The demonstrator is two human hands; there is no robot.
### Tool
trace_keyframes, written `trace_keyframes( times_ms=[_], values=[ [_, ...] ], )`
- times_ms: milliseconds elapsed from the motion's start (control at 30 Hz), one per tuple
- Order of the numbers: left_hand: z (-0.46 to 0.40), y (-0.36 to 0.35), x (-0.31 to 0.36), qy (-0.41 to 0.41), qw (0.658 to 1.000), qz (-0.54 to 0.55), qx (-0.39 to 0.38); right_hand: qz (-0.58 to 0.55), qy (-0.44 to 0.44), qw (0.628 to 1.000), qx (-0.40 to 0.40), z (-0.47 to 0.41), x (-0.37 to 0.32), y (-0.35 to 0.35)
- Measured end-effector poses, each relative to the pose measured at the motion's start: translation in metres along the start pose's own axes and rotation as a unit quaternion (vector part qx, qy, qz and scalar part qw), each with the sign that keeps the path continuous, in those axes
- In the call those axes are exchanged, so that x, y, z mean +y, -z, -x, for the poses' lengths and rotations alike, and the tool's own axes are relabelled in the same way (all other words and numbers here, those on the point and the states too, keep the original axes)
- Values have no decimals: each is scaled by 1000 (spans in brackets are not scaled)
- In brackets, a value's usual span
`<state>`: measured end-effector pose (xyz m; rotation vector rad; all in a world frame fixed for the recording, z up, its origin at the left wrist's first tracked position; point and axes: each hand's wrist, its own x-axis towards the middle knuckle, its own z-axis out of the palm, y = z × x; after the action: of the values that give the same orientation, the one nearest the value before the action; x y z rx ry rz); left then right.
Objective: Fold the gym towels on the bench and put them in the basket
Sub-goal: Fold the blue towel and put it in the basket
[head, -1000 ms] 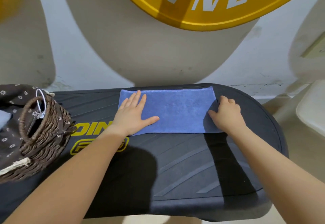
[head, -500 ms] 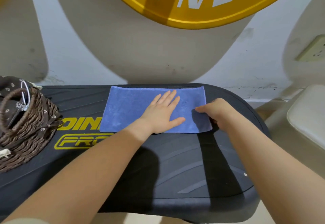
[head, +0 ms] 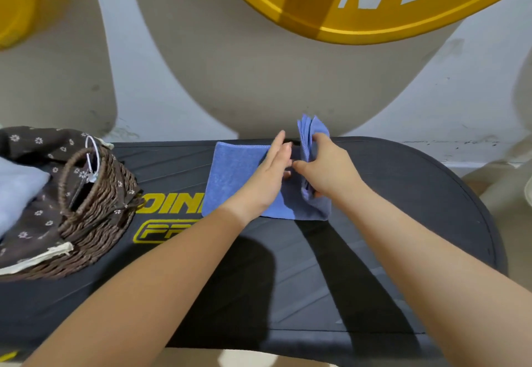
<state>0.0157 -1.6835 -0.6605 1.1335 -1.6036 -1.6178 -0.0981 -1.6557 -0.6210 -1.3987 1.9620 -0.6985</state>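
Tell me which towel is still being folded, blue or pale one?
The blue towel on the bench: left hand presses it flat, right hand lifts its right end. The pale towel already lies in the basket.

A soft blue cloth towel (head: 236, 176) with a fine nap lies on a matt dark tabletop (head: 403, 222) of ribbed rubbery plastic. The basket (head: 95, 208) is rough brown wicker lined with flowered cloth.
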Motion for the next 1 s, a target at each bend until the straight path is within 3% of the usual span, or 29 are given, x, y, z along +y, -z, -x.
trace_keyframes(
  times_ms=[100, 267, 333, 567, 633, 667, 733, 800, 1000],
  values=[
    [5, 10, -4, -28, 999, -11, 15, 47, -6, 999, -19, 0, -7, -23],
    [6, 25, -18, 8, 998, -70, 8, 116, 7, 990, -73, 0, -10, -45],
    [5, 27, -19, 26, 999, -35, 29, 135, 36, 986, -86, 2, -11, -44],
    [-4, 35, -12, 102, 993, 58, 20, 323, 165, 932, -24, 0, 8, -42],
    [-3, 36, -8, 83, 996, 11, 19, 346, 168, 923, -35, 3, 18, -55],
    [-1, 37, -8, 51, 996, -72, 24, 350, 159, 922, -37, 5, 21, -62],
    [6, 44, -14, -20, 954, -292, 67, 364, 135, 921, -38, 6, 25, -70],
    [16, 55, -22, -37, 900, -425, 86, 373, 122, 919, -44, 6, 25, -71],
    [42, 74, -30, 125, 790, -563, 207, 393, 106, 911, -60, 4, 20, -67]
  ],
)
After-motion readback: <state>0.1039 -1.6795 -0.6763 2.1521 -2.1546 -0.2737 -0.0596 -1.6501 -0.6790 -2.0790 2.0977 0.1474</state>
